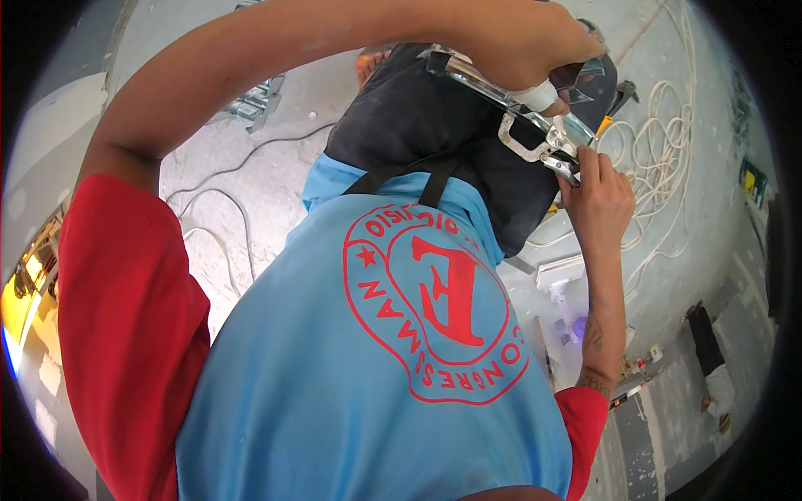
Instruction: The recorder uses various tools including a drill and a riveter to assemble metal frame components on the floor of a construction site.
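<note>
My right hand is closed around the handles of a locking C-clamp. The clamp's curved jaw reaches left, up against a shiny metal channel that lies slantwise over my dark trousers. My left hand is bent over the channel's far end and grips it, with a white wrap near the thumb. Cut or folded metal edges stick out beside its fingers, some of which are hidden. A tool with an orange handle is just beyond the clamp.
Loops of pale cable lie on the floor to the right. A dark cord runs across the floor at left, near several metal pieces. Another person is at the far right. A black tool head shows beside my knee.
</note>
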Action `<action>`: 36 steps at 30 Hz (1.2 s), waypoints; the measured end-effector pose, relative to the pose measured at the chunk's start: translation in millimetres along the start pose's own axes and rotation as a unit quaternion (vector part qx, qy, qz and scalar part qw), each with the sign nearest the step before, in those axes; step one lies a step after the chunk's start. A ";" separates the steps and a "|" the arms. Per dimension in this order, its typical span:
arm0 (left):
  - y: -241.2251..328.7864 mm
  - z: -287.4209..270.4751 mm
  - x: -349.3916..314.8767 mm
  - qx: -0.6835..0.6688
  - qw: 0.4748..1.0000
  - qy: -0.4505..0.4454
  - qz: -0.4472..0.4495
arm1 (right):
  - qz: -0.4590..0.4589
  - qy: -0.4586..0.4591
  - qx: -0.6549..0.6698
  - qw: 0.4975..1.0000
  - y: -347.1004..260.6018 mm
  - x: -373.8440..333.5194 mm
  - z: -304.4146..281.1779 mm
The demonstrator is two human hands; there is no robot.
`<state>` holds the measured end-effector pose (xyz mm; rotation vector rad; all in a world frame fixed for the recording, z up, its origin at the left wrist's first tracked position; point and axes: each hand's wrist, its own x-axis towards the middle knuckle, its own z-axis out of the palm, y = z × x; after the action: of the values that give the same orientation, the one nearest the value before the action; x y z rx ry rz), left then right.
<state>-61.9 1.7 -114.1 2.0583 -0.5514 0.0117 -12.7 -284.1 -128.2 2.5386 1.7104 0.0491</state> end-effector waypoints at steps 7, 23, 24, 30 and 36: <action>2.6 1.4 0.0 -0.012 0.999 -0.013 -0.032 | -0.074 0.045 -0.022 0.996 13.4 8.3 1.7; -11.1 4.0 8.5 0.004 0.998 0.031 -0.058 | -0.096 0.060 -0.015 0.994 21.3 17.9 -3.1; -10.6 3.6 9.8 0.002 0.998 0.031 -0.055 | -0.088 0.049 -0.016 0.995 20.6 16.8 -3.4; -14.2 -1.7 14.7 0.002 0.994 -0.012 -0.112 | -0.122 0.073 -0.048 0.989 26.7 13.6 2.5; -14.6 8.9 10.0 0.032 0.996 0.003 -0.083 | -0.170 0.058 -0.100 0.979 36.5 14.7 8.2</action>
<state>-49.1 -3.1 -128.5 2.1597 -0.3801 -0.0638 27.2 -284.5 -133.6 2.1100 2.0432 0.3361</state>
